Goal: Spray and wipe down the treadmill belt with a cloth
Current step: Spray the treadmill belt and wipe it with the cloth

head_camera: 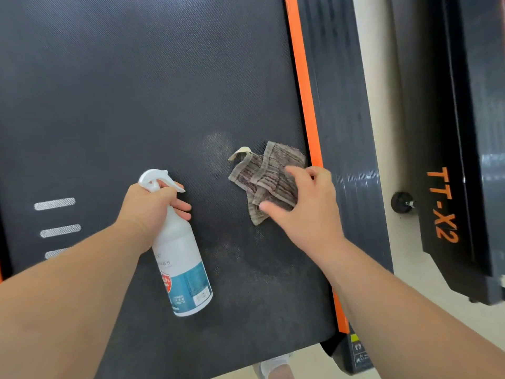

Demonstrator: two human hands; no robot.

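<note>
Fingers (296, 172) of the right hand (311, 209) lie spread across a crumpled striped cloth (267, 176), with the thumb stretched out along its near side, pressing it flat on the treadmill belt (136, 91). The cloth sits close to the belt's right edge, just beside the orange strip (303, 99) that runs along it. A small pale tag (240, 152) sticks out from the cloth's far left corner.

The left hand (147, 206) is wrapped round the neck of a white spray bottle (180, 258). Its fingertips (183, 209) curl round from the far side, just below the trigger. The bottle is held above the belt, left of the cloth and apart from it, tilted so the nozzle points away from the person and the blue-labelled base comes back toward them.

Just left of the cloth the dark belt carries a hazy pale patch (216, 149), and a fainter mottled area spreads over the belt on the near side of the cloth. Short white stripes (54, 203) are printed near the belt's left edge.

Beyond the orange strip runs a ribbed black side rail (341, 119), then a band of beige floor (378, 77). Further right stands a black frame with orange lettering reading TT-X2 (442, 206), with a black knob (400, 202) just beside it. A light shoe (276, 367) shows past the belt's near edge.
</note>
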